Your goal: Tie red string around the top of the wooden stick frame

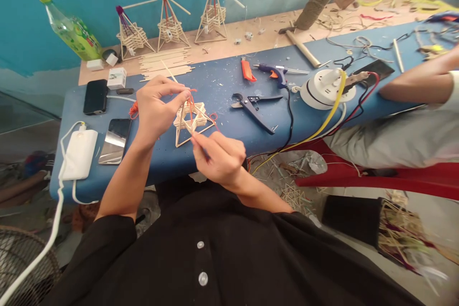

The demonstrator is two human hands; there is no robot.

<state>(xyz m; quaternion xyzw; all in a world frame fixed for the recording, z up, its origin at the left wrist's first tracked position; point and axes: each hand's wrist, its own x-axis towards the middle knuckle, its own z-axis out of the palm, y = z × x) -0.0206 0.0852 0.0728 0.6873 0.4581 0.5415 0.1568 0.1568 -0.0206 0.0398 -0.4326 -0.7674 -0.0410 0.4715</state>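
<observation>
My left hand [156,107] is closed in a pinch at the peak of a small pyramid frame of thin wooden sticks [181,140], where orange yarn gathers. A loose stick [168,71] sticks out past its fingers. Inside the frame is a stacked star-shaped lattice [201,117]. My right hand [218,155] is pinched at the near side of the frame. Orange yarn [191,110] runs down from the peak towards its fingertips, and another loop curls beside it. The exact grip there is partly hidden. A bundle of orange yarn [134,110] lies behind my left wrist.
Three similar frames [212,16] stand along the wall by a pile of sticks [163,63]. On the blue table [222,74] lie pliers-like cutters [253,107], a glue gun [274,74], an orange cutter [248,70], phones, a power bank [77,153] and a corded white socket hub [319,91]. Another person's arm [419,79] reaches in from the right.
</observation>
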